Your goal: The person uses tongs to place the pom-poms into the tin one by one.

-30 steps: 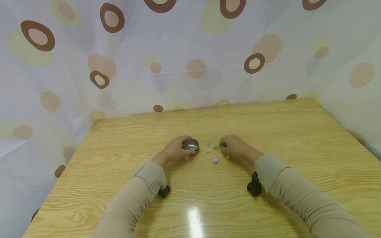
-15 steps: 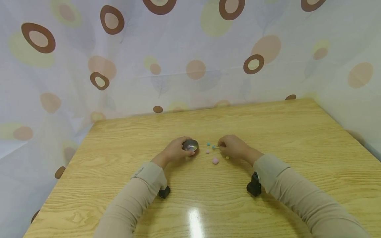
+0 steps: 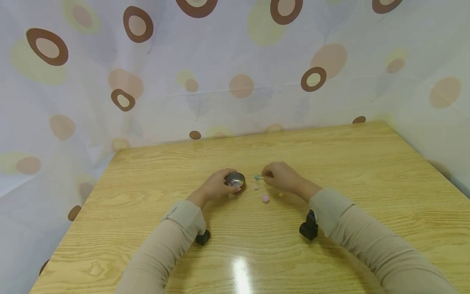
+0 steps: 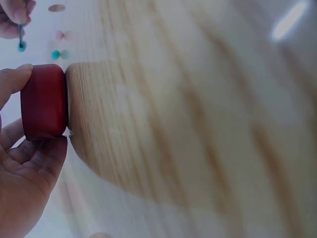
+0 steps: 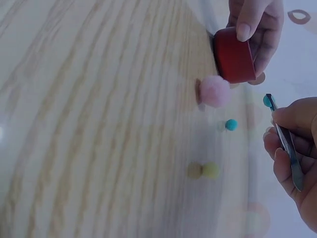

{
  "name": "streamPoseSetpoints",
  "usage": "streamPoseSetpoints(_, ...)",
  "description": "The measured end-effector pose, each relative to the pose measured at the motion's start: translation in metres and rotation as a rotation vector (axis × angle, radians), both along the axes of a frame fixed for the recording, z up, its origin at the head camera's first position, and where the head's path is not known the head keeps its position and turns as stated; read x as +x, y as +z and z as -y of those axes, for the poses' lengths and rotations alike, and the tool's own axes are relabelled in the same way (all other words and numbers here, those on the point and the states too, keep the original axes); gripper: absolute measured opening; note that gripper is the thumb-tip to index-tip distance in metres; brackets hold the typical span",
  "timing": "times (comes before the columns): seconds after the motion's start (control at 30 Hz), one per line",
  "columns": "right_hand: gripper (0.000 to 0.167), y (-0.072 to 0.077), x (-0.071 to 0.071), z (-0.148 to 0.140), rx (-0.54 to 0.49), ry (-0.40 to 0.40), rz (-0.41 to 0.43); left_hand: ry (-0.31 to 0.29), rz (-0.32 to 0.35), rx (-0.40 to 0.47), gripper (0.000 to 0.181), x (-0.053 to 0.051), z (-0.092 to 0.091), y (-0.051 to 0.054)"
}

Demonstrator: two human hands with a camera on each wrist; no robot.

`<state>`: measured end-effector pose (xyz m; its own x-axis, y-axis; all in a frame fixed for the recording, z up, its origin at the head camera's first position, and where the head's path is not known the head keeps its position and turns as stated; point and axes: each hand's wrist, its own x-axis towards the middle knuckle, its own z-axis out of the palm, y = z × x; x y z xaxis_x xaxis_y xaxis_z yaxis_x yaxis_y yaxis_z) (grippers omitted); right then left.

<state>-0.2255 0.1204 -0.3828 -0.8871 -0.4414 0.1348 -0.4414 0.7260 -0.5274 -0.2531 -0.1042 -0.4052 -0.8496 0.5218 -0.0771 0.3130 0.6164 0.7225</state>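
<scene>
My left hand (image 3: 216, 184) grips a small round bowl (image 3: 235, 179), thumb on one side and fingers on the other. Its outside looks red (image 4: 44, 101) in the left wrist view, its inside metallic. Tiny pink and yellowish bits show inside it. My right hand (image 3: 284, 177) pinches a pair of tweezers (image 5: 287, 144) between thumb and fingers. At the tweezers' tip sits a small blue-green pompom (image 5: 268, 101), above the table. A second blue-green pompom (image 5: 231, 124) lies on the table, nearly hidden behind the tip in the head view.
On the wood-grain table (image 3: 147, 228) lie a larger pink pompom (image 3: 265, 199), a small pink pompom (image 3: 256, 188) and a yellow pompom (image 3: 280, 194), all between or near the hands. A patterned cloth (image 3: 220, 110) hangs behind the table.
My right hand has moved left and slightly farther away, carrying the tweezers with the blue-green pompom towards the bowl. The left hand and bowl have stayed in place.
</scene>
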Motion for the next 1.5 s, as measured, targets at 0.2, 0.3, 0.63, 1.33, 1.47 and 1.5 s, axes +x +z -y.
streamPoseSetpoints(0.2,0.009,0.007,-0.001,0.009,-0.004,0.015,-0.015,0.006,0.013,0.004,0.059,0.0,0.0,0.0)
streamPoseSetpoints(0.3,0.011,0.009,-0.001,0.015,-0.012,0.021,-0.002,0.008,0.017,0.007,0.06,-0.001,0.0,0.0)
streamPoseSetpoints(0.63,0.011,-0.002,-0.007,0.028,-0.062,0.051,0.039,0.009,0.028,0.032,0.057,0.0,0.0,-0.001)
streamPoseSetpoints(1.33,0.012,-0.007,-0.012,0.04,0.001,0.055,0.026,0.01,0.032,0.044,0.054,0.0,-0.001,0.0)
streamPoseSetpoints(1.47,0.011,-0.008,-0.013,0.04,-0.003,0.059,0.037,0.018,0.037,0.042,0.054,0.001,-0.001,0.0)
streamPoseSetpoints(1.5,0.011,-0.008,-0.013,0.04,-0.004,0.06,0.039,0.019,0.039,0.041,0.055,0.001,-0.001,0.0)
